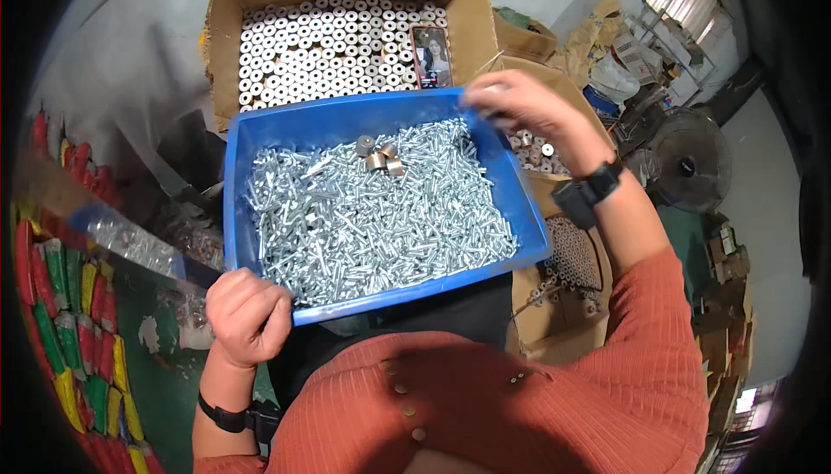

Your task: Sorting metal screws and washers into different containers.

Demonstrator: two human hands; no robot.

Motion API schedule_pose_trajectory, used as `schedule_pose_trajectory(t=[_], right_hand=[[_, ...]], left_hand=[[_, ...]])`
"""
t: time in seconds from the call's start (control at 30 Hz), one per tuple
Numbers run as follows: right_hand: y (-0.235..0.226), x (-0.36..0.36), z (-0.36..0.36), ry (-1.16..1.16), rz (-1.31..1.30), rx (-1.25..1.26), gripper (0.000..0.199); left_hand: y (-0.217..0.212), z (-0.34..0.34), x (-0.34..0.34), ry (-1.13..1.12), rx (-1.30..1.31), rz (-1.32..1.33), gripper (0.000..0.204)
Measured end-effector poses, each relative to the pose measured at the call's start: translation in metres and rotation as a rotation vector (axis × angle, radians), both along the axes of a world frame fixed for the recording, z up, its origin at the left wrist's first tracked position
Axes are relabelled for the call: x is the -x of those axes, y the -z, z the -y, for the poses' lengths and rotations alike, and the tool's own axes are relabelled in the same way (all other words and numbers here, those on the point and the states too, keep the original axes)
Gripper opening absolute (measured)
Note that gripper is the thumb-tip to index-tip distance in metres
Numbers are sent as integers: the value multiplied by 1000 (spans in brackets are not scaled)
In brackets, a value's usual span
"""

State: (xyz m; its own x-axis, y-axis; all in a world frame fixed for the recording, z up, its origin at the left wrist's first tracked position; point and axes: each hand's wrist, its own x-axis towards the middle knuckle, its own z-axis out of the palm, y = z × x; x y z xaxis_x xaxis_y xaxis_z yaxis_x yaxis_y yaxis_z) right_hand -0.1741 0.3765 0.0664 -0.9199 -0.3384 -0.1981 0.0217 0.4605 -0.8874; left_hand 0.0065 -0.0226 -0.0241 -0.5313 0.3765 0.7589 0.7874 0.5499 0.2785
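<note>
Blue tray, silvery screws

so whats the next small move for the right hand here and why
Probably bring the right hand down to the few sleeves lying on the screws in the blue bin. It hovers blurred over the bin's far corner, its grip unclear, while the left hand rests fisted at the near edge.

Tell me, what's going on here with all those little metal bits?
A person in an orange sweater sits with a blue plastic tray of small silver screws on their lap. Their left hand is closed in a fist at the tray's near corner. Their right hand is raised over the far right corner, blurred, fingers pinched together. A few short metal sleeves lie on top of the screws. Beyond the tray, an open cardboard box holds neat rows of similar upright sleeves, with a phone resting on them.
</note>
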Motion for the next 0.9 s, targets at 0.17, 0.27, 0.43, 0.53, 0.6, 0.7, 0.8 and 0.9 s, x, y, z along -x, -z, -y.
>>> schedule_pose_trajectory(t=[0.17, 0.27, 0.43, 0.53, 0.6, 0.7, 0.8, 0.9], right_hand=[[70, 21, 88, -275, -344, -950, 53], [76, 15, 115, -234, -318, -1064, 55], [73, 13, 128, -259, -321, -1154, 54], [71, 13, 135, -261, -376, -1244, 53], [51, 22, 130, -195, -275, -1034, 50], [-4, -10, 205, -115, -124, -713, 27], [-18, 6, 259, -207, -31, -358, 24], [-12, 34, 295, -251, -74, -217, 25]], left_hand=[[2, 3, 1, 55, -60, -57, 5], [6, 7, -1, 70, -90, -48, 4], [12, 11, -1, 70, -156, -87, 5], [21, 13, 1, 88, -207, -118, 7], [27, 14, 2, 85, -170, -145, 11], [38, 13, 3, 114, -303, -251, 18], [40, 10, -2, 91, -389, -274, 21], [39, 7, 0, 70, -392, -283, 21]])
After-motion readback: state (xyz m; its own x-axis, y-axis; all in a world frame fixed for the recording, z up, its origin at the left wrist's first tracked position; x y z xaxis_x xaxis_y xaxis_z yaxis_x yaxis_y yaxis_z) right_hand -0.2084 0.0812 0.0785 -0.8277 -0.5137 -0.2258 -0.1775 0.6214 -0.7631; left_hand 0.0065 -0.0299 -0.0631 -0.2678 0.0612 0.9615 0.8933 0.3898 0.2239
